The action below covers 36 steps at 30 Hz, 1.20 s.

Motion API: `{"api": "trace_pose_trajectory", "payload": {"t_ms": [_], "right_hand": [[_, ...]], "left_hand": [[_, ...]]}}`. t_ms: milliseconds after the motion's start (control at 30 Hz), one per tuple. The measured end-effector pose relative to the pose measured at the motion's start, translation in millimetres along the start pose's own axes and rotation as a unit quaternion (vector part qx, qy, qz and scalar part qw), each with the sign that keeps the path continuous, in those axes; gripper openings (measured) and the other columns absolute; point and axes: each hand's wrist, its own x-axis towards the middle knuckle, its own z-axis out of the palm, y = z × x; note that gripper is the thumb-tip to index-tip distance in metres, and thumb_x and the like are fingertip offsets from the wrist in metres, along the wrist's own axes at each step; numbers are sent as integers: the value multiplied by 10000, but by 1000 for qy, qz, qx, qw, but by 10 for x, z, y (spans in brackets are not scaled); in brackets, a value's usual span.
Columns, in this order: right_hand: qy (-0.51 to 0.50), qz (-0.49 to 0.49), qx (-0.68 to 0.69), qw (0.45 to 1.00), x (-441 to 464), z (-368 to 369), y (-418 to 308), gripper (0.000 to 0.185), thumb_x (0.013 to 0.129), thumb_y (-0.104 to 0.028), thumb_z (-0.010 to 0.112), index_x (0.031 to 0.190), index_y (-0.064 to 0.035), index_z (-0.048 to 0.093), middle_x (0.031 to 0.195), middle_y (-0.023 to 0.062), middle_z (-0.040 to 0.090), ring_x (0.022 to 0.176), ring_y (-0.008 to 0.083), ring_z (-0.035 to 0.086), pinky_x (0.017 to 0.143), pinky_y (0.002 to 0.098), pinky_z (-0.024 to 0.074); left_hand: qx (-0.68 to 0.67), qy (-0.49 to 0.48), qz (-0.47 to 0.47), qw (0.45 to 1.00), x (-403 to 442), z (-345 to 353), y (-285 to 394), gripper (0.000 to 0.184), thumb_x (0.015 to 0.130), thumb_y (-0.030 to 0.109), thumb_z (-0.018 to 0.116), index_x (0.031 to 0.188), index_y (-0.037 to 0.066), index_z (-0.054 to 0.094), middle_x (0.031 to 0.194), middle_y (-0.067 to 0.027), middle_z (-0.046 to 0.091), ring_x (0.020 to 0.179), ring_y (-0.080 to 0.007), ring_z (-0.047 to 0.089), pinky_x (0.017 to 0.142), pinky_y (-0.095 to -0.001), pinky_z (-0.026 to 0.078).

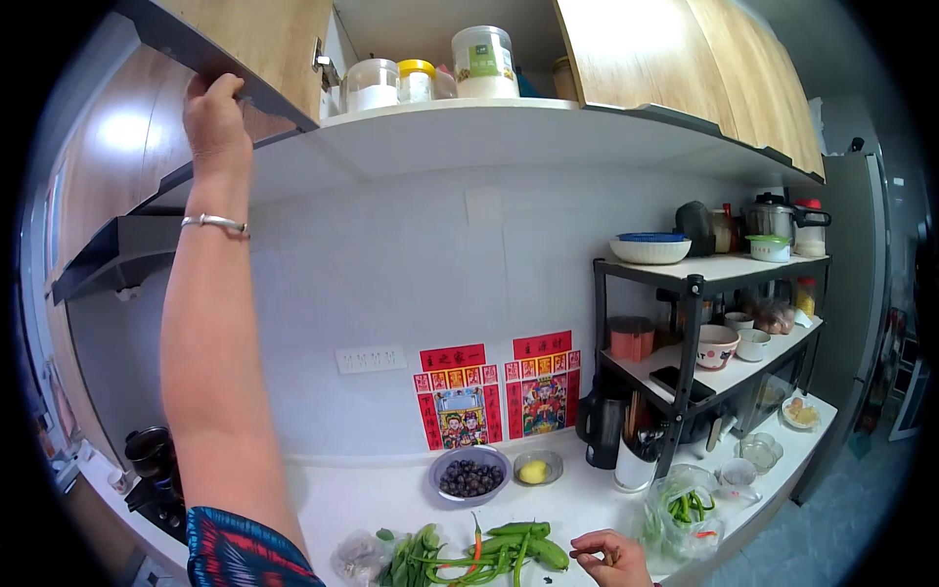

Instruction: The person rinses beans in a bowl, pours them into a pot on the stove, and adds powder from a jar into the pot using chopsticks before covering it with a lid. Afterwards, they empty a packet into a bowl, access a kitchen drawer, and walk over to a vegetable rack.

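Both hands: left (pixel 217 119) high, right (pixel 612 561) low.

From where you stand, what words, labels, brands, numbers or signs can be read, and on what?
"主之家一", left to right: left poster's red heading.
"主源财", left to right, last character less certain: right poster's red heading.
Too small or blurred: the posters' side strips and the jar's green label.
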Motion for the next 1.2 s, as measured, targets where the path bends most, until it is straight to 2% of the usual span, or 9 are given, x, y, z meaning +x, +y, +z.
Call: {"api": "trace_pose_trajectory", "payload": {"t_ms": [200, 267, 400, 533, 567, 700, 800, 1000, 1200], "right_hand": [[10, 18, -7, 1000, -80, -34, 16, 150, 796, 39, 541, 934, -7, 574, 852, 20, 579, 790, 87, 535, 712, 213, 436], [12, 21, -10, 1000, -88, -54, 44, 148, 801, 37, 536, 937, -6, 573, 845, 17, 579, 787, 83, 532, 710, 212, 434], [16, 41, -43, 998, -152, -107, 31, 167, 807, 33, 522, 960, -12, 571, 838, 33, 579, 784, 89, 539, 710, 206, 431], [19, 41, -131, 990, -193, -205, 38, 170, 779, -13, 593, 948, -18, 595, 934, 92, 583, 844, 154, 604, 737, 248, 468], [22, 46, -154, 987, -200, -241, 80, 228, 776, -150, 626, 978, -54, 584, 869, 85, 593, 817, 179, 587, 717, 263, 454], [39, -19, -186, 982, -206, -271, -52, 160, 824, -113, 562, 961, -32, 586, 847, 86, 587, 758, 168, 567, 686, 268, 443], [33, -26, -194, 980, -217, -303, -169, 154, 848, -136, 525, 955, -31, 564, 866, 86, 575, 784, 186, 553, 703, 275, 429], [54, -5, -168, 984, -332, -304, -139, 145, 852, -131, 516, 945, -30, 565, 862, 84, 575, 773, 170, 554, 703, 265, 428], [76, 2, -134, 988, -414, -336, -153, 139, 806, -81, 531, 927, -22, 562, 801, 89, 561, 731, 196, 548, 673, 284, 435]], "left_hand": [[153, 0, 27, 988, -176, 407, -1, 292, 715, 26, 489, 995, -31, 551, 928, -94, 573, 828, -179, 533, 758, -273, 412], [414, -56, 123, 900, -337, 625, 18, 338, 711, 93, 498, 1035, 12, 555, 997, -141, 586, 919, -235, 553, 800, -310, 414], [436, -124, 208, 867, -679, 1013, -319, 357, 708, 159, 508, 1048, 60, 549, 1041, -160, 561, 971, -318, 527, 848, -383, 406], [622, -219, 160, 734, -966, 1287, -550, 389, 751, 165, 428, 1126, 93, 505, 1136, -155, 511, 986, -347, 522, 855, -436, 412], [622, -216, 156, 736, -973, 1303, -657, 425, 734, 147, 442, 1155, 109, 482, 1144, -148, 509, 1022, -328, 502, 873, -419, 401], [595, -217, 199, 747, -841, 1343, -1311, 442, 778, 158, 479, 1209, 69, 437, 1230, -140, 461, 1106, -297, 464, 934, -391, 362], [708, -149, 398, 564, -907, 1207, -1315, 531, 718, 256, 560, 1172, 13, 431, 1195, -115, 477, 1129, -279, 424, 967, -413, 295], [750, -319, 166, 556, -1209, 1470, -519, 612, 713, 276, 523, 1265, 67, 360, 1274, -133, 406, 1206, -275, 349, 966, -435, 278], [751, -329, 163, 549, -1207, 1456, -665, 716, 696, 313, 576, 1306, 63, 297, 1324, -154, 352, 1226, -297, 321, 984, -432, 271]]}}
